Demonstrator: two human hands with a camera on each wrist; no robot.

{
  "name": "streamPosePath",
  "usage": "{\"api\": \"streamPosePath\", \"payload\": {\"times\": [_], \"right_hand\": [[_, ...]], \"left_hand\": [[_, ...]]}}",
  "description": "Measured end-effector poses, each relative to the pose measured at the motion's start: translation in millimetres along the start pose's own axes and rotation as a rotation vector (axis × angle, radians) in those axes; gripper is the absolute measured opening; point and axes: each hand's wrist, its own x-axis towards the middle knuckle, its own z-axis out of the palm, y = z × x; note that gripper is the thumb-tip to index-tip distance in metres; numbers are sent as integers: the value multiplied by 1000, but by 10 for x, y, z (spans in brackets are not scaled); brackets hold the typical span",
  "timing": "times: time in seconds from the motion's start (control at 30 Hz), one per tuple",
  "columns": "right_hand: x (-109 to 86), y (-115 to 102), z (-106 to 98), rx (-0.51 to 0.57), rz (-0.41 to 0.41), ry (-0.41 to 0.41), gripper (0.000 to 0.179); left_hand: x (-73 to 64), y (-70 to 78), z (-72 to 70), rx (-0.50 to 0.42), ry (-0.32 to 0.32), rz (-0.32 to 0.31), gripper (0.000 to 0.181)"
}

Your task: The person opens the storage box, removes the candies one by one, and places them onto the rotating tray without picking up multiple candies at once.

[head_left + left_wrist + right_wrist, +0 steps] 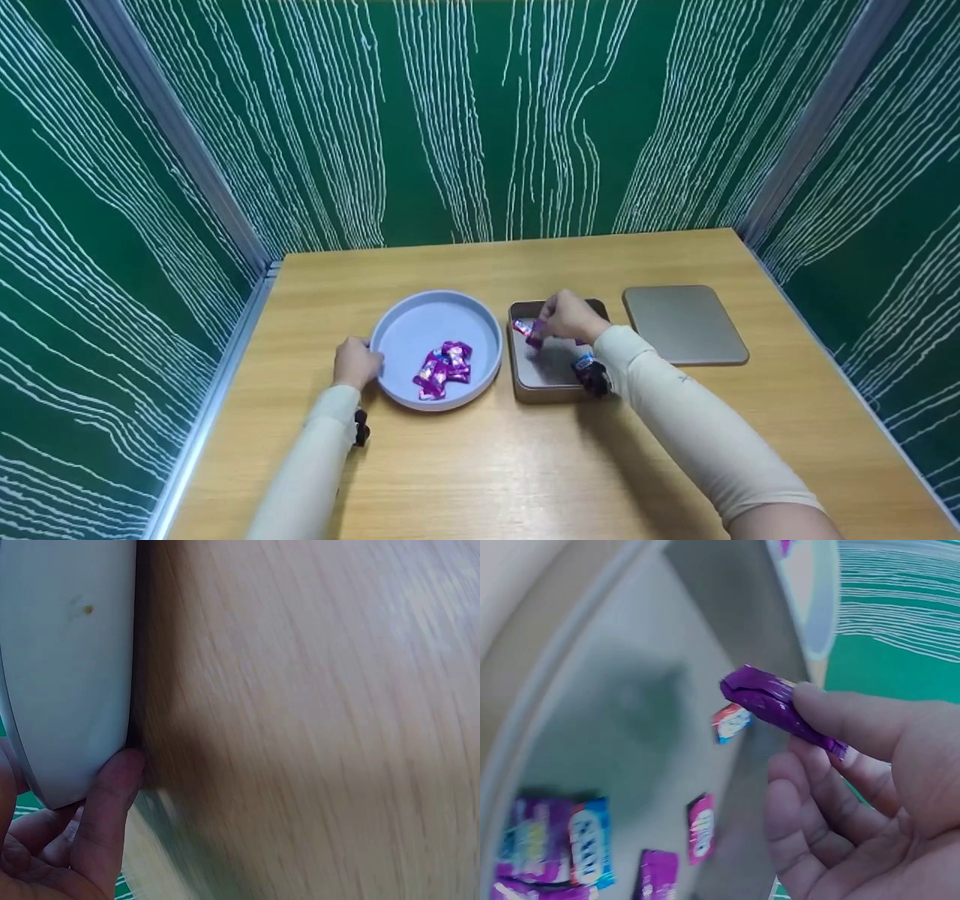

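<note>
Our lower-right sleeve (697,424): right hand (572,318) pinches wrapped candy (761,696) over tin (550,395), left hand (356,364) pinches dish (412,326); transfer seems underway, next needing steadiness.

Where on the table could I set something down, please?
There is bare table between the forearms, on the near side of the bowl and tin, and also between the lid and the green wall. It is crowded at the narrow gap between bowl and tin, by the left hand at the bowl and the right hand over the tin.
</note>
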Motion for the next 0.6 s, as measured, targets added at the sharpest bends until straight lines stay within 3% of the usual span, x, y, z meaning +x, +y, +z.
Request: {"api": "streamPosePath", "payload": {"times": [0.07, 0.13, 0.27, 0.37, 0.6], "right_hand": [[12, -61, -22, 38, 12, 23, 17], [30, -118, -33, 71, 19, 49, 18], [53, -253, -34, 143, 53, 90, 16], [73, -352, -9, 194, 62, 109, 13], [122, -515, 127, 284, 52, 54, 4]], "left_hand": [[3, -17, 4, 28, 22, 27, 32], [129, -141, 50, 49, 35, 58, 28], [148, -152, 47, 69, 43, 62, 28], [26, -26, 0, 59, 31, 39, 32], [5, -21, 3, 36, 22, 40, 37]]}}
